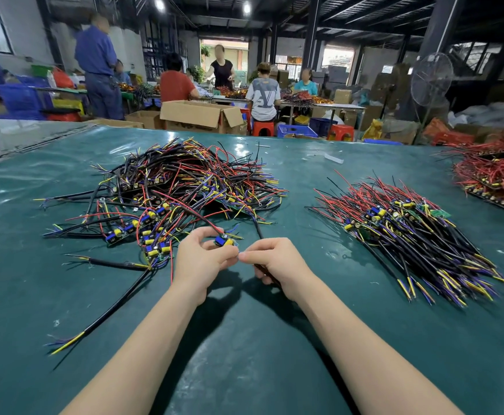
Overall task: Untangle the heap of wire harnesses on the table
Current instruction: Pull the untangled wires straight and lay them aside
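Observation:
A tangled heap of wire harnesses (173, 187) with black, red, yellow and purple leads and small blue-and-yellow circuit boards lies left of centre on the green table (244, 339). My left hand (203, 256) pinches one small board (224, 241) of a harness whose red and black leads run back into the heap. My right hand (274, 262) is curled round a black cable (258, 230) of that harness, thumb and forefinger meeting close to the left hand's fingertips. To the right lies a sorted, roughly parallel bundle of harnesses (409, 232).
A pile of red-wired boards (496, 178) sits at the far right edge. A loose black cable (110, 313) stretches toward the near left. Beyond the table stand cardboard boxes (203, 115), stools, a fan (432, 79) and several people at other benches.

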{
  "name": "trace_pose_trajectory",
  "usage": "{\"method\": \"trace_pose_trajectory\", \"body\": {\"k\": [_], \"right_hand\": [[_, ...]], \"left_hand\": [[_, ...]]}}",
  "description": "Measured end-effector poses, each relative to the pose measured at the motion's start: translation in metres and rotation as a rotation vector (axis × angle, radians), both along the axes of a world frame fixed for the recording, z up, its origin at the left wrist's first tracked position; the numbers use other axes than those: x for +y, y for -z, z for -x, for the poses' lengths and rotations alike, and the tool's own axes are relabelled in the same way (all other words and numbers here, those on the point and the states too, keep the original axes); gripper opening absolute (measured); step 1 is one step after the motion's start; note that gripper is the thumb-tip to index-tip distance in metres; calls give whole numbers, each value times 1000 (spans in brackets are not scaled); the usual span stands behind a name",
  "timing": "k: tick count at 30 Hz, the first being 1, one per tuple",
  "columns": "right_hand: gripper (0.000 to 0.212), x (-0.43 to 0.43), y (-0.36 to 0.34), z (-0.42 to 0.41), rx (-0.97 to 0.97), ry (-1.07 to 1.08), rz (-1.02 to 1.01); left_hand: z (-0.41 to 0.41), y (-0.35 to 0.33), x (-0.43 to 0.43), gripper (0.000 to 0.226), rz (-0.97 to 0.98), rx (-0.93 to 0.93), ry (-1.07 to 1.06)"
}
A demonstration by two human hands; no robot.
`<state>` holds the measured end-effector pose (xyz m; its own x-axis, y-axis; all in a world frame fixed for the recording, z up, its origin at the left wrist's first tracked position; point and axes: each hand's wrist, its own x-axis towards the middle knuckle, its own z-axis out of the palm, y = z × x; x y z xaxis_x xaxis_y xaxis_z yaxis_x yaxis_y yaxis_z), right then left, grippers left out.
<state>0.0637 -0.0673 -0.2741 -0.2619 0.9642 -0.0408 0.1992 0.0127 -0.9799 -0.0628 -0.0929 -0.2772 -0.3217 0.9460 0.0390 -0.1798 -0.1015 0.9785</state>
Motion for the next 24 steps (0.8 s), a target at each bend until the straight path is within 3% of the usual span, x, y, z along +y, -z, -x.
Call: {"method": "trace_pose_trajectory", "body": {"k": [5,10,17,20,24], "right_hand": [[27,-1,0,-1,24,-42,24],[28,-2,-1,2,-122,3,-132],[18,-3,6,24,-629,113,-443],[28,-2,6,23,-488,83,-313],[27,-3,1,9,-203,14,-45]], "left_hand": [[1,-3,-2,32,26,-9,59],[4,-4,0,17,10,-33,46],[2,4,3,25,-12,-37,-80],[4,4,4,29,-9,-81,-29],[2,8,6,35,-15,61,-26]]}}
